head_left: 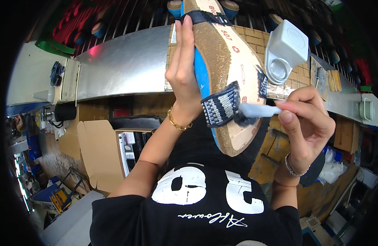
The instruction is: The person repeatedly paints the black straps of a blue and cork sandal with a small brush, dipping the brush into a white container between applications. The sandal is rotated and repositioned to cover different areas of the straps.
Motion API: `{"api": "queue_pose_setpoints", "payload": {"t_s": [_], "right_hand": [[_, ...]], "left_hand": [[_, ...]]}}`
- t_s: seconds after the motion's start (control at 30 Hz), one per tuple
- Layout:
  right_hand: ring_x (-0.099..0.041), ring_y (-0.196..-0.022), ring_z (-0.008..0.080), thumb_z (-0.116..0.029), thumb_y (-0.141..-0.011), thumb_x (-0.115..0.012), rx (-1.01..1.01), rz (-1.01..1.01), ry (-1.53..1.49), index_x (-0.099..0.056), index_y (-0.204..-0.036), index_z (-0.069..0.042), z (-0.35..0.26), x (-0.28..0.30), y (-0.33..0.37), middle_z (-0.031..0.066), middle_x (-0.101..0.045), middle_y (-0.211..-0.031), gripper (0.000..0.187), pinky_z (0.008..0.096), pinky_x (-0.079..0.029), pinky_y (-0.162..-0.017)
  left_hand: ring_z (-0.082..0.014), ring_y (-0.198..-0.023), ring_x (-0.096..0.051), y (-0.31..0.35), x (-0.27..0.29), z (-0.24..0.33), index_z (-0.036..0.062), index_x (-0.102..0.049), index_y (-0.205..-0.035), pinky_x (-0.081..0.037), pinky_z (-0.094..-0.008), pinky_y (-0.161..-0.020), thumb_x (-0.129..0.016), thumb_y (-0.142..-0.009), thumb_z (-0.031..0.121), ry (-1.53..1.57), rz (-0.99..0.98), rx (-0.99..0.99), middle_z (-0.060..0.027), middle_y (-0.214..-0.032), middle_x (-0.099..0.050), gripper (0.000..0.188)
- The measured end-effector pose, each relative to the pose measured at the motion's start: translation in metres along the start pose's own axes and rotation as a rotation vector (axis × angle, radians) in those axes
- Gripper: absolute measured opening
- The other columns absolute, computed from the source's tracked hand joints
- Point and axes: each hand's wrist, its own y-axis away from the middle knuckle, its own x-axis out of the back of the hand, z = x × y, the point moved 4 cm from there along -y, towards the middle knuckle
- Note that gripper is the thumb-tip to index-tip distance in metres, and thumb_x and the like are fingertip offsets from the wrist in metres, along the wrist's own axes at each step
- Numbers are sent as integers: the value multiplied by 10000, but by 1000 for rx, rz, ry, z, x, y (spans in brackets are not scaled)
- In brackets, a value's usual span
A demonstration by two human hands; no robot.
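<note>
My left hand [183, 67] is wrapped round the side of an upturned sandal [232, 82] on a blue last, gripping it near its far strap. The sandal's pale insole board faces up, edged by a rough brown band. A woven dark and white strap [219, 106] folds over the sandal's near part. In my right hand [308, 123] a light grey-blue brush [258, 110] is pinched between thumb and fingers. Its dark bristles rest against the folded strap end and the board beside it.
Behind the sandal a white plastic pot [287, 51] with a round cup stands on cardboard on the bench. A metal bench top [127, 61] lies to the left. Racks with more blue lasts [99, 29] run along the back. An open cardboard box [101, 156] sits below left.
</note>
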Motion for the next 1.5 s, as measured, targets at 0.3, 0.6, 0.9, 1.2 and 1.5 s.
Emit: {"api": "queue_pose_setpoints", "payload": {"t_s": [0.3, 0.6, 0.9, 1.2, 1.5], "right_hand": [[-552, -822, 173, 57, -688, -786, 350, 57, 309, -792, -891, -23, -16, -3, -8, 78, -610, -886, 219, 270, -417, -725], [-546, -804, 180, 3, -639, -796, 269, -172, 93, -803, -856, -60, -7, 10, -12, 73, -609, -874, 226, 276, -394, -686], [-550, -732, 164, 32, -494, -780, 393, 106, 437, -837, -908, -230, -32, -11, 26, 0, -601, -870, 493, 278, -404, -695], [-546, -735, 142, -33, -499, -797, 366, -29, 220, -839, -876, -227, -25, -12, 15, -9, -603, -842, 426, 282, -399, -675], [-547, -737, 134, -17, -533, -795, 246, 4, 54, -841, -852, -237, -11, -18, 5, -10, -615, -846, 390, 296, -381, -693]], "left_hand": [[-178, -816, -752, 0, 0, 1, -38, -447, -1483, -596, -273, -671, -866, -756, 187, -71, 42, -98, -118, -1014, -763, 870], [-256, -967, -708, -2, 3, 2, -32, -437, -1488, -599, -308, -751, -868, -738, 147, -7, -30, 12, -194, -1161, -691, 884], [-418, -1312, -545, 6, 3, -6, -91, -436, -1465, -498, -424, -1035, -884, -689, 153, -21, -58, 207, -324, -1392, -548, 929], [-227, -1053, -680, 10, 0, -27, -31, -427, -1496, -565, -325, -897, -826, -768, 89, 55, -123, 223, -185, -1193, -695, 840], [-263, -1054, -718, 17, -1, -30, 8, -478, -1481, -547, -341, -929, -764, -799, 102, 434, -254, 546, -224, -1221, -699, 746]]}}
